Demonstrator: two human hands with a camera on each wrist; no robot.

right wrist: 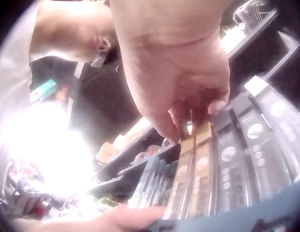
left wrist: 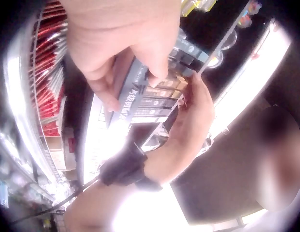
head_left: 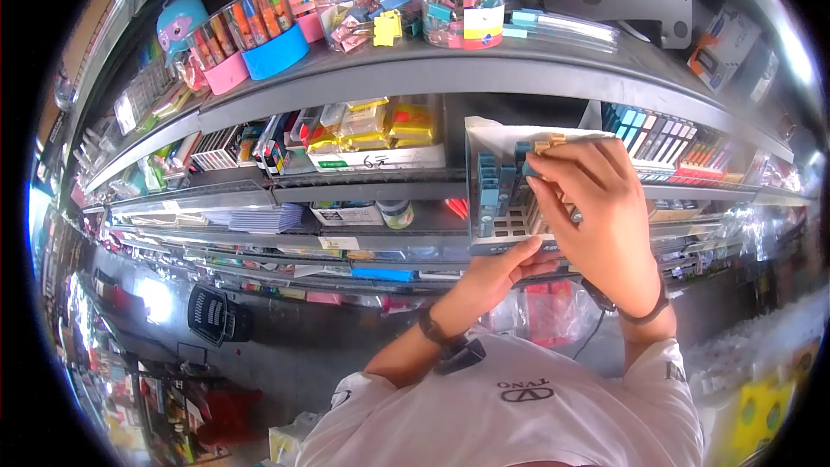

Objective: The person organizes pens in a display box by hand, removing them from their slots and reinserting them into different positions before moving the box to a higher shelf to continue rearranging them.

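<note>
A cardboard display box (head_left: 499, 131) with a slotted insert (head_left: 512, 223) stands tilted at the shelf edge. Its blue-grey front (left wrist: 132, 92) carries white lettering. My left hand (head_left: 501, 275) grips this front, thumb over the top edge and fingers beneath. Slim clear cases with blue caps (head_left: 488, 186) stand in the left rows. Others have orange caps (right wrist: 204, 130) or grey caps (right wrist: 227, 129). My right hand (head_left: 601, 199) reaches in from above, thumb and forefinger pinching a slim case by its bluish top (head_left: 526, 170). The hand covers much of the right rows.
Jars of colored clips (head_left: 462, 13) and marker sets (head_left: 272, 43) stand on the shelf above. A white carton of yellow packs (head_left: 376, 156) sits left of the box. More slim cases (head_left: 661, 134) fill a tray on the right. A black basket (head_left: 212, 313) is on the floor.
</note>
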